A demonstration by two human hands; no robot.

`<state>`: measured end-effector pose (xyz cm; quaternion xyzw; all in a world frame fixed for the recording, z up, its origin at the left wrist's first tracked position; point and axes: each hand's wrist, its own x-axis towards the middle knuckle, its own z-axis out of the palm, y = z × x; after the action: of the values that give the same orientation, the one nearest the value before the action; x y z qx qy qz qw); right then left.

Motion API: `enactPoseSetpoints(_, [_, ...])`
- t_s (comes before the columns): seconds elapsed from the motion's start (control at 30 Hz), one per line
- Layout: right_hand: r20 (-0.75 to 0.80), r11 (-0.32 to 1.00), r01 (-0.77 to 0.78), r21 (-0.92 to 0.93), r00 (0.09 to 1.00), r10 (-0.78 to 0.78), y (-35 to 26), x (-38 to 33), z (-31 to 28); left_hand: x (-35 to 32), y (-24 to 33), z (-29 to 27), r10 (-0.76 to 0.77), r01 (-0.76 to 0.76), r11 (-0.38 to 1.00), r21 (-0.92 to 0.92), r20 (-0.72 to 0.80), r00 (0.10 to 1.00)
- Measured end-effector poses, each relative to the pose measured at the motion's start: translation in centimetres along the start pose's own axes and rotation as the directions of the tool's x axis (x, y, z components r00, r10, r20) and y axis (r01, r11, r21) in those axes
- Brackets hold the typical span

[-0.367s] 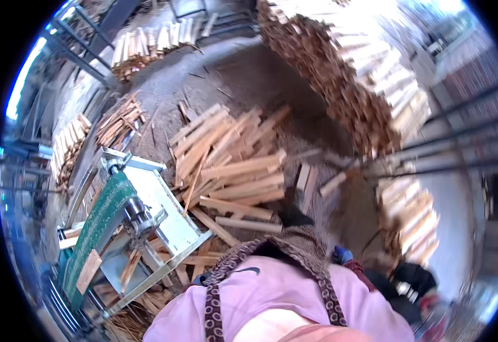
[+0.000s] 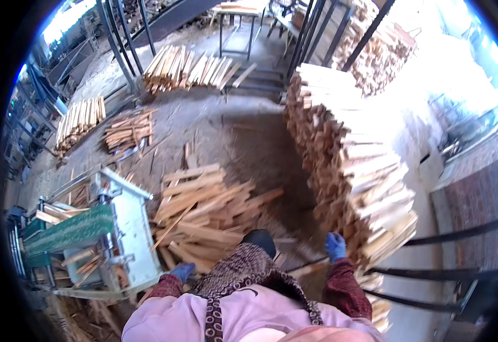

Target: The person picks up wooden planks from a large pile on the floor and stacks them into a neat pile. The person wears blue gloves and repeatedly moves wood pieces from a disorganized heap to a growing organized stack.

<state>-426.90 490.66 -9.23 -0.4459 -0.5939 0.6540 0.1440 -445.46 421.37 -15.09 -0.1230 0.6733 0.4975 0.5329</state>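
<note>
My left hand [image 2: 183,271], in a blue glove, hangs low between the pale green machine table [image 2: 136,228] and my patterned apron [image 2: 226,279]. Its fingers look loosely apart, and I see nothing in them. On the other side, my right hand [image 2: 335,246], also blue-gloved, reaches forward beside the tall stack of wooden strips [image 2: 349,188]. Its fingers seem apart with no piece in them; whether they touch the stack I cannot tell. A loose heap of sawn wooden pieces [image 2: 203,199] lies on the floor ahead of me.
The machine's green arm [image 2: 69,232] stands at my left. Farther off lie a row of strips [image 2: 186,71], a reddish wood bundle [image 2: 129,131] and another pale stack [image 2: 81,122]. Dark metal bars [image 2: 460,231] cross at the right, by a brick wall [image 2: 483,194].
My view has swung toward the right stack and the far floor. Both gloved hands now show clearly, the right one raised forward. The person seen at the lower right is no longer in view.
</note>
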Motion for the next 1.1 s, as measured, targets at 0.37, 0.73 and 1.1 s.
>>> enactPoseSetpoints(0.37, [0.240, 0.944, -0.222, -0.242, 0.929, 0.280, -13.7, 31.8, 16.5, 28.6, 35.0, -1.2, 0.147, -0.143, 0.988, 0.064, -0.055, 0.988])
enactPoseSetpoints(0.73, [0.244, 0.665, -0.310, -0.679, 0.760, 0.603, -28.3, 58.0, 37.9, 29.5, 65.0, -9.7, 0.140, -0.224, 0.888, -0.401, -0.228, 0.963])
enactPoseSetpoints(1.1, [0.524, 0.516, 0.208, -0.831, 0.606, 0.599, -41.5, 81.2, 93.7, 39.7, 69.0, -29.4, -0.148, -0.558, 0.219, -0.801, -0.592, 0.792])
